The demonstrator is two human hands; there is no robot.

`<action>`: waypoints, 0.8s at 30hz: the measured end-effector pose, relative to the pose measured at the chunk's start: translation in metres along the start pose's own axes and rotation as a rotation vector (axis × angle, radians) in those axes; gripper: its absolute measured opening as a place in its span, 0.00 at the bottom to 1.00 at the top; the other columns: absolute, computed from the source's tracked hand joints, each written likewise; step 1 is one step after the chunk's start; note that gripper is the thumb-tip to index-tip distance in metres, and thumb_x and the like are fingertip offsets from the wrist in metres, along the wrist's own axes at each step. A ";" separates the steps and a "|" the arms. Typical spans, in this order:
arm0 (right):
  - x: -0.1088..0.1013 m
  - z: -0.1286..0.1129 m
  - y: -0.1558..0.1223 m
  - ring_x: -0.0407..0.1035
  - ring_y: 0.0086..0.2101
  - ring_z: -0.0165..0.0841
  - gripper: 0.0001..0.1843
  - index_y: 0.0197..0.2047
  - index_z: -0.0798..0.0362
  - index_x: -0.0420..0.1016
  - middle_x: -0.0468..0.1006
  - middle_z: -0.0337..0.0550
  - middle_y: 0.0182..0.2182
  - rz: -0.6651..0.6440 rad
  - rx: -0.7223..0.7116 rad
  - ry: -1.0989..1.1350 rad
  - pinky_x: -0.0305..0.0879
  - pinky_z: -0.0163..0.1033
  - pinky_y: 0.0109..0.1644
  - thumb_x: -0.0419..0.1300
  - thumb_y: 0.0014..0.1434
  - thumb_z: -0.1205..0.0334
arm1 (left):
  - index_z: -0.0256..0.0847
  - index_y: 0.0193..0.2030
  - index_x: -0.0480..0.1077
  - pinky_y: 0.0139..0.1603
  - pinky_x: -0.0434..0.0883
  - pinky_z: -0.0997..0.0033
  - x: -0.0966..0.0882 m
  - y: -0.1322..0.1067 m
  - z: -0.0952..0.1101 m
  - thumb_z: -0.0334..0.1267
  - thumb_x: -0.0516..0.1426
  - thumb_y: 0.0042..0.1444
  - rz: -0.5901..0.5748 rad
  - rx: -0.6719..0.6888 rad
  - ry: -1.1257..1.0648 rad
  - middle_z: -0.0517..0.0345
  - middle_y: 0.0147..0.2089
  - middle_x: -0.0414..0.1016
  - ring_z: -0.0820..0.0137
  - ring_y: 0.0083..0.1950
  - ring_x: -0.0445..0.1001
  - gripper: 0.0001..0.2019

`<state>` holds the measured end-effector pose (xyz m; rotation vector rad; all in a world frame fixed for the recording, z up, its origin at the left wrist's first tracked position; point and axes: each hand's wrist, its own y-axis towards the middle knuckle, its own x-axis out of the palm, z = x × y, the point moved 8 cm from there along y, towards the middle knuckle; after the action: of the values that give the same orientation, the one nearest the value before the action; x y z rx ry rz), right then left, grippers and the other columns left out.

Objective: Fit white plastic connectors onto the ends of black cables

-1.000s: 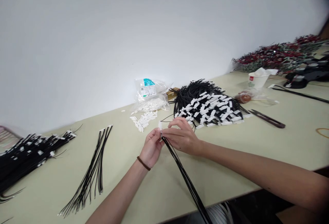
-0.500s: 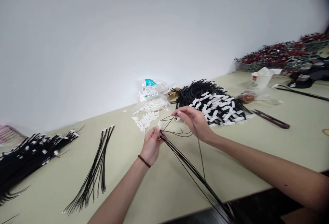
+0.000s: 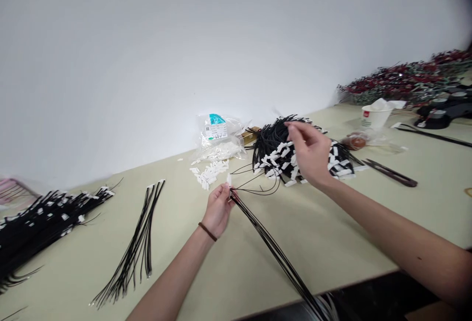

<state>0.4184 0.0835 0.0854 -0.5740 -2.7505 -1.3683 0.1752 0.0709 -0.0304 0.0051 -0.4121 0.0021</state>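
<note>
your left hand (image 3: 217, 209) clamps a white connector (image 3: 229, 180); right of it hovers your right hand (image 3: 311, 151), grip unclear. looped wires (image 3: 262, 194) beside the connector might tangle if tugged.

Cables (image 3: 33, 232), snips (image 3: 393, 172), cup (image 3: 376, 118) on table (image 3: 236, 267) (greenish).

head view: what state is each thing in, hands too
Left hand: pinching the held wires near one end
Right hand: fingers curled, blurred; grip unclear
Held wires: mostly bunched, a few looped loose
Bag: partly filled with white pieces
Loose white pieces: scattered
Wire pile: heaped, partly hidden
Left-side short wires: fanned out
Snips: lying flat
Cup: upright, tissue sticking out
</note>
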 end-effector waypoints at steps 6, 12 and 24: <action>0.056 -0.047 -0.061 0.57 0.24 0.28 0.07 0.30 0.52 0.73 0.68 0.38 0.19 -0.439 -0.706 -0.422 0.53 0.35 0.27 0.56 0.58 0.65 | 0.35 0.27 0.69 0.32 0.64 0.76 0.001 0.001 -0.001 0.42 0.65 0.40 -0.010 -0.014 -0.051 0.61 0.26 0.67 0.77 0.28 0.65 0.13; 0.067 -0.041 -0.077 0.52 0.24 0.28 0.10 0.26 0.54 0.71 0.65 0.37 0.18 -0.483 -0.762 -0.538 0.49 0.34 0.29 0.54 0.58 0.66 | 0.35 0.26 0.68 0.32 0.64 0.76 0.002 0.001 0.000 0.41 0.64 0.42 -0.028 -0.008 -0.039 0.61 0.26 0.67 0.77 0.28 0.64 0.12; 0.068 -0.045 -0.078 0.50 0.24 0.28 0.12 0.24 0.54 0.69 0.63 0.37 0.18 -0.490 -0.797 -0.587 0.46 0.34 0.28 0.53 0.59 0.67 | 0.35 0.26 0.67 0.32 0.64 0.76 0.005 0.000 -0.001 0.42 0.63 0.45 -0.062 -0.007 -0.026 0.61 0.27 0.66 0.78 0.29 0.64 0.12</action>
<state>0.3223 0.0273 0.0654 -0.3357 -2.7469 -2.8689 0.1803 0.0709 -0.0294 0.0113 -0.4380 -0.0601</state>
